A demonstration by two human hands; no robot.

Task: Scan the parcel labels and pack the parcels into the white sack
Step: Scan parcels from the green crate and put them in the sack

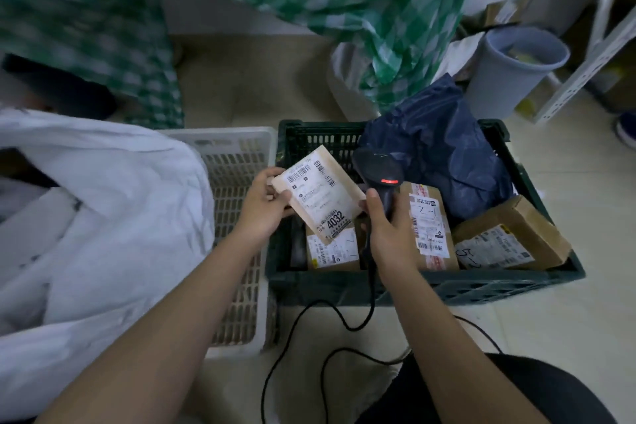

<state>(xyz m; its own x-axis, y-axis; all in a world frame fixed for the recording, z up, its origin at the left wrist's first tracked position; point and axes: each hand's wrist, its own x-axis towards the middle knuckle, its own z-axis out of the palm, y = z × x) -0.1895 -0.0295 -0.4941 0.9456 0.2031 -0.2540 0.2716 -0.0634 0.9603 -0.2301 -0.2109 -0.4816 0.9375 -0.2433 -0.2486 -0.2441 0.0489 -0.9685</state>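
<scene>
Left hand (263, 205) pinches a flat tan cardboard parcel (321, 194) above the dark green plastic crate's (426, 282) left edge; right hand (387, 234) grips the black handheld scanner (377, 172) just beside it.

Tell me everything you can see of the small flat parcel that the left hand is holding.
The small flat tan cardboard parcel is a thin rectangle with a white shipping label covering most of its face. The label carries barcodes near its top and the bold number 4032 near its lower end. The left hand pinches its left edge and holds it tilted above the dark green plastic crate, label up, beside the black handheld scanner that the right hand grips.
</scene>
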